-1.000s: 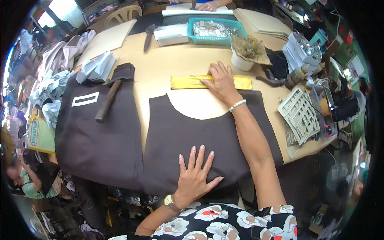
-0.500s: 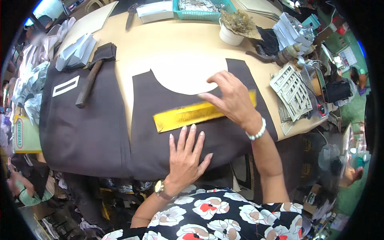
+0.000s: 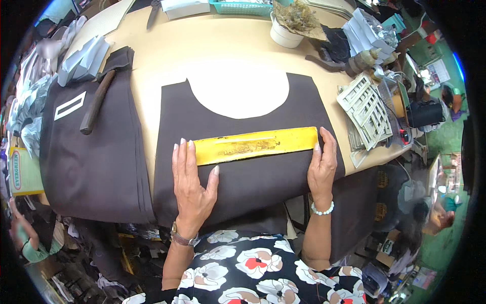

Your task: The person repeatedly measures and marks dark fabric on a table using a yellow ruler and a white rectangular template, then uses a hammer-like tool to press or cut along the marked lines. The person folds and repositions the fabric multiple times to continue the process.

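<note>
A yellow strip, flat and straight with a dark worn patch in its middle, lies across a dark brown sheet of material that has a deep curved cut-out at its far edge. My left hand rests on the sheet, fingers stretched forward against the strip's left end and thumb spread apart. At the other end my right hand touches the strip's right edge, its thumb and forefinger apart by the corners. Neither hand wraps around the strip.
Left lies a stack of dark sheets bearing a hammer and a white rectangular frame. At the back stand a white pot with dried brown matter and a teal basket. Pale slotted templates are piled at right.
My right hand has moved from above the strip to its right end. The left has slid left and up to its left end. The strip now lies more level.
</note>
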{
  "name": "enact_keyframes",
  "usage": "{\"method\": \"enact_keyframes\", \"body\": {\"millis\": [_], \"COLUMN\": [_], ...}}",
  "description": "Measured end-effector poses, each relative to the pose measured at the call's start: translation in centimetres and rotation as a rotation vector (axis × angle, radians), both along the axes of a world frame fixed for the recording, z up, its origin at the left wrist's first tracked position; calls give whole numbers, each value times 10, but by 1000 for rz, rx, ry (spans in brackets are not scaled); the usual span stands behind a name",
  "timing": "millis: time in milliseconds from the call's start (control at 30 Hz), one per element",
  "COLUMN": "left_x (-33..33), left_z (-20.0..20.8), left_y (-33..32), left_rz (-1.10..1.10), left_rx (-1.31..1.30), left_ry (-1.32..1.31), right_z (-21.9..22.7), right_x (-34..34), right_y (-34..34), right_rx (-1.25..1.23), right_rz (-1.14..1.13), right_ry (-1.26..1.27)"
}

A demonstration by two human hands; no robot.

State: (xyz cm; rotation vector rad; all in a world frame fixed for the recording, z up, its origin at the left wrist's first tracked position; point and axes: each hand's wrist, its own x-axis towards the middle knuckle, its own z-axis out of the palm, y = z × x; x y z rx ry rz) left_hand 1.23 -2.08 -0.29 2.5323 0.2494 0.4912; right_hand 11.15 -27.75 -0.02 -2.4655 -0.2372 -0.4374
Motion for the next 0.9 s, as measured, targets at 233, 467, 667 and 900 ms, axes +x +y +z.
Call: {"method": "enact_keyframes", "body": {"millis": [233, 467, 667, 900], "left_x": [-10, -4, 6, 4], "left_z": [7, 13, 4, 8], "left_y": [1, 2, 11, 11], "left_rz": [111, 112, 115, 110], "left_rx": [21, 3, -46, -54], "left_ry": [18, 18, 14, 53], "right_z": [5, -2, -4, 2], "right_x": [2, 1, 3, 2], "right_y": [2, 2, -4, -2], "right_rx": [59, 290, 266, 62], "right_rz": [-84, -161, -66, -26], "right_ry": [-2, 28, 46, 94]}}
